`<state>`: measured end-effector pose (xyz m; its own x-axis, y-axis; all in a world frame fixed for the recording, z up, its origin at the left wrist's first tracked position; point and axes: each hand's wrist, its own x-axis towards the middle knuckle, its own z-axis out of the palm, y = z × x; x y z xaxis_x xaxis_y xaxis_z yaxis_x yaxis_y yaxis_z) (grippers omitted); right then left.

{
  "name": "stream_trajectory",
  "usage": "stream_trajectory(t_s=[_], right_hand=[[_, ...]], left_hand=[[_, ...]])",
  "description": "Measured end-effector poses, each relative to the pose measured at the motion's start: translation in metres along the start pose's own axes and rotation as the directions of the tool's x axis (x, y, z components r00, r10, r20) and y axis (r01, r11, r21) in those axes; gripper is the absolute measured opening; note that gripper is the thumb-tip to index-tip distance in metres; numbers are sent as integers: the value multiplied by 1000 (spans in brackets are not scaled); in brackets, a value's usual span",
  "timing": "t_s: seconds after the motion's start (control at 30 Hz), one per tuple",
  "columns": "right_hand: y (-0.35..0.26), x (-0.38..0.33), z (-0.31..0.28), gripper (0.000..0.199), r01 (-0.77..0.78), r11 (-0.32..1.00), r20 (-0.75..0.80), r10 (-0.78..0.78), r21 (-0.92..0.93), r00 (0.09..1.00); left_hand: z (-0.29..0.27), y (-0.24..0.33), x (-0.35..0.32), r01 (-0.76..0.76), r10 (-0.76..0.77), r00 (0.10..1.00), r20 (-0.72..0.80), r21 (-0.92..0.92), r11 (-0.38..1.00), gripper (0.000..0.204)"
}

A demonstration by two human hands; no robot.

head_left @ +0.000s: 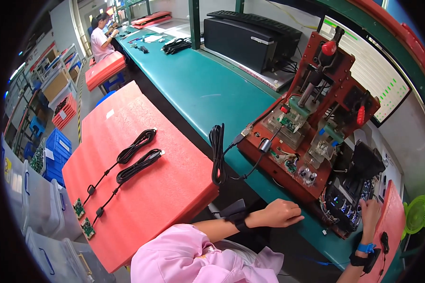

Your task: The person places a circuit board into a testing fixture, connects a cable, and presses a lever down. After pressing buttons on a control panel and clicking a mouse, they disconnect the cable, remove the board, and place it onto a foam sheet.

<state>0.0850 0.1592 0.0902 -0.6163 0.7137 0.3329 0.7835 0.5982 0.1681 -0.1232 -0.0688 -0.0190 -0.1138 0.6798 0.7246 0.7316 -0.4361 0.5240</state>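
Observation:
My left hand (pixel 282 213) is curled closed above the green bench's near edge, in front of the red test fixture (pixel 274 170); no object shows in it. My right hand (pixel 370 214) has its fingers bent at the right side of a black box with knobs and small lights (pixel 347 205); what they grip, if anything, is hidden. A green circuit board (pixel 288 121) sits in the fixture's clear holder. A thin cable with a grey cylinder (pixel 265 145) runs from it towards a coiled black cable (pixel 217 155) at the bench edge. Above stands a red-knobbed lever (pixel 329 47).
Red foam sheets (pixel 174 188) at left carry two coiled cables (pixel 137 146) with small boards (pixel 87 227). Behind are a black computer case (pixel 238 37) and a monitor (pixel 382 80). At right stand another foam sheet (pixel 389 212) and a green fan (pixel 417 212). A person (pixel 100 38) sits far left.

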Motion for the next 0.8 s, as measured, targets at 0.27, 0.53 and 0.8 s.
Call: stream_trajectory(t_s=[0.27, 0.53, 0.8], right_hand=[[-13, 13, 0, 30, -53, 998, 168, 45, 43, 985], [18, 4, -15, 16, 152, 816, 26, -200, 557, 980], [13, 14, -9, 20, -37, 974, 142, 5, 224, 990]], left_hand=[[-7, -5, 5, 61, -61, 998, 5, 18, 998, 31], [-3, -1, 11, 37, -36, 999, 37, -39, 999, 28], [-4, 1, 10, 54, -53, 997, 56, -11, 999, 28]])
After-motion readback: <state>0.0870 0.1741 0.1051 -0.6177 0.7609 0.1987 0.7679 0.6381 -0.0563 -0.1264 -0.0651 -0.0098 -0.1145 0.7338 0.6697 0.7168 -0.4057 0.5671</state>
